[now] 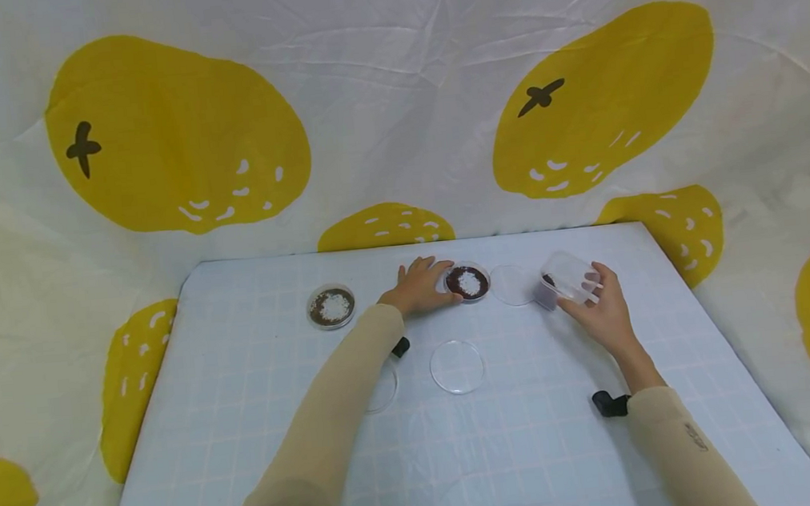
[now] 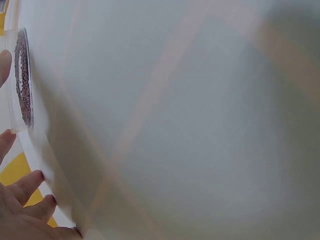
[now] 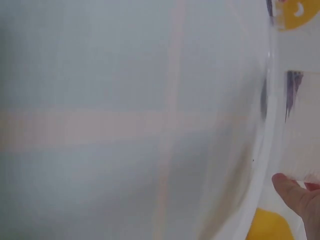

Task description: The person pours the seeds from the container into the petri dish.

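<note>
With your left hand (image 1: 420,286) you hold a round, shallow clear dish (image 1: 473,302) between thumb and forefinger, its dark brown-red grains topped by a white patch; it sits toward the far edge of the pale blue checked table (image 1: 538,450). Your right hand (image 1: 604,309) grips a clear plastic rectangular box (image 1: 570,272) — tilted, dark material at its left end. Between dish and box lies a thin, clear round disc (image 1: 514,285). A second dish of brown grains and white (image 1: 334,328) stands left of your left hand; nearer you lie two clear round pieces (image 1: 457,367) — one partly behind your left sleeve (image 1: 333,420).
</note>
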Action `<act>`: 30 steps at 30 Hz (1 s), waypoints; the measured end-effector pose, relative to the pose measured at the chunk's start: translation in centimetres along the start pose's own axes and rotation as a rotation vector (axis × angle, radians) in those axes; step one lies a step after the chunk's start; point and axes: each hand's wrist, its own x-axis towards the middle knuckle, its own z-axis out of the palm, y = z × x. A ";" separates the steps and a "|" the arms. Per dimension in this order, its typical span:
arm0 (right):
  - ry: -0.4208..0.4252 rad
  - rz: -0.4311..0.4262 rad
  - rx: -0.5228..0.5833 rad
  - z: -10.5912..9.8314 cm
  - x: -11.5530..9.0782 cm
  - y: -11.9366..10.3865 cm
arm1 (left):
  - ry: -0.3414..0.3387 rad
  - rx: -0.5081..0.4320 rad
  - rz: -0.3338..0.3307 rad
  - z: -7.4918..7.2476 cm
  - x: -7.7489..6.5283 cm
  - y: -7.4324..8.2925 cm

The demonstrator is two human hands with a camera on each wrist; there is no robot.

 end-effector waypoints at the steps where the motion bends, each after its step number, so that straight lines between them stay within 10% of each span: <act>1: 0.005 0.010 0.001 -0.2 -0.1 0.1 | 0.001 -0.004 0.002 0.0 -0.1 0.0; 30: -0.005 0.221 -0.056 -3.7 -1.4 3.4 | -0.002 -0.030 0.010 -0.6 -0.6 0.4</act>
